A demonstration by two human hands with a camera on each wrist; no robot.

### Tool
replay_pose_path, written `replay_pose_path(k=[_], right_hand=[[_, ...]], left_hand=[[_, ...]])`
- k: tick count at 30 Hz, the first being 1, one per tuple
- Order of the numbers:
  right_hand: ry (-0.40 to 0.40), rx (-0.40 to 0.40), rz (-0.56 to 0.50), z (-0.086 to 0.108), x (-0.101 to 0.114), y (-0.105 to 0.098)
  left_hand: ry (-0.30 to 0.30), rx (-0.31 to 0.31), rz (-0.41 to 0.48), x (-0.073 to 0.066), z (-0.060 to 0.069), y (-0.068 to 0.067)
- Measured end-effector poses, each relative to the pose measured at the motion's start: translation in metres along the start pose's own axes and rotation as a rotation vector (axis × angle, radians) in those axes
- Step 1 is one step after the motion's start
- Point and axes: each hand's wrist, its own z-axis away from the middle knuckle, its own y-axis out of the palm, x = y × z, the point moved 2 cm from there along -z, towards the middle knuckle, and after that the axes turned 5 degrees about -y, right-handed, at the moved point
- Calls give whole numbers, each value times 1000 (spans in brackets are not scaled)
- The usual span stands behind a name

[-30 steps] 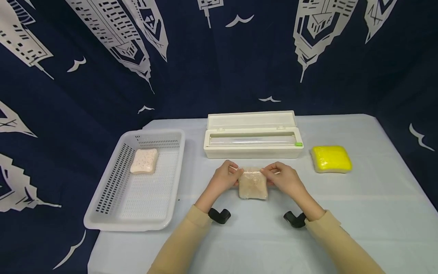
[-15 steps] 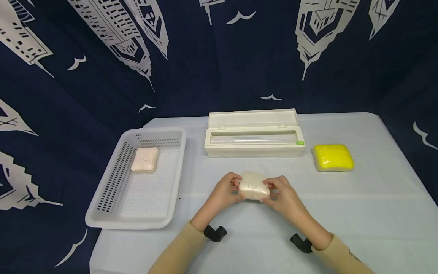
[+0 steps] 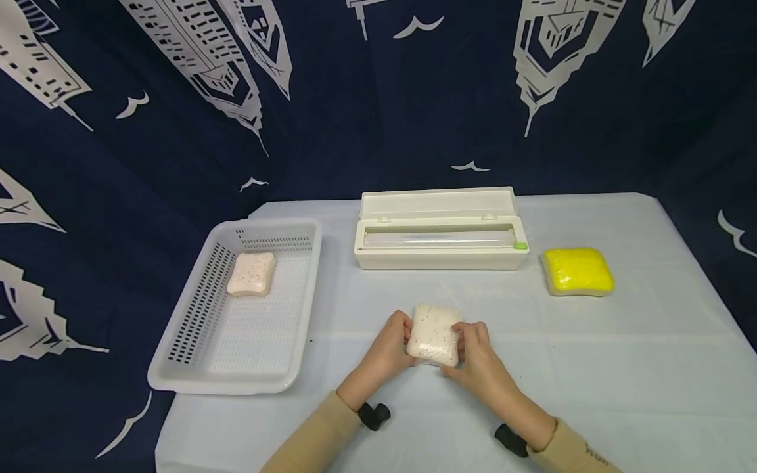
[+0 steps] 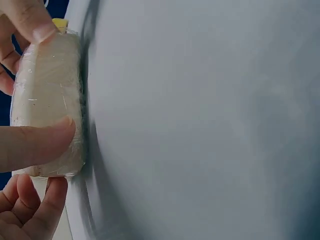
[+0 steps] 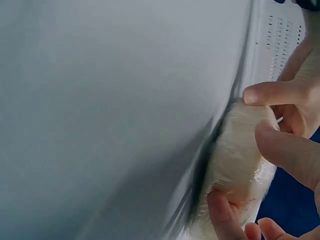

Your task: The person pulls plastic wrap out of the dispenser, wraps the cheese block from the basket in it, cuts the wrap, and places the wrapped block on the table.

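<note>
Both hands hold a rounded, square, cream block with brown specks, wrapped in clear plastic film, just above or at the table. My left hand grips its left side, and my right hand pinches the right side near the front corner. The wrist views show the film-covered block edge-on, with thumbs on one face and fingers around its ends. Wrinkled film shows along the block's side in the right wrist view. Whether it touches the table is hard to tell.
Behind the hands stands a cream film dispenser, lid up, a clear roll inside and a green slider at right. A yellow block sits on the right. A white perforated basket on the left holds a similar pinkish speckled block.
The wrapped block has been turned from its tan, film-gathered face to its speckled face. Both hands have shifted toward the front with it. Basket, dispenser and yellow block stay put.
</note>
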Motion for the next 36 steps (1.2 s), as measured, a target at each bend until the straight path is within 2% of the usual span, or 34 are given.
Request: replay_pose_path(k=[4, 7, 9, 11, 13, 17, 20, 24, 27, 31, 36], right_hand=[[29, 55, 7, -3, -2, -11], [36, 82, 11, -12, -10, -28], [25, 87, -19, -23, -17, -41], [22, 100, -67, -35, -25, -50], [26, 141, -117, -47, -31, -55], [37, 257, -204, -65, -39, -50], [45, 316, -250, -71, -41, -41], [59, 328, -225, -71, -41, -33], [56, 299, -191, -66, -41, -34], [77, 276, -202, -55, -39, -37], [170, 273, -342, -38, -38, -36]], left_hand=[[-17, -42, -45, -2, 6, -1], [-82, -90, -41, -6, 15, -9], [-131, -98, -24, -9, 23, -15], [-171, -69, -4, -13, 32, -18], [-193, -1, 10, -18, 40, -15], [-207, 147, 59, -24, 52, 4], [-234, 182, 115, -26, 55, 17], [-259, 145, 174, -26, 53, 22], [-266, 107, 201, -24, 50, 19], [-261, 45, 230, -16, 43, 13], [-219, 11, 257, -6, 34, 8]])
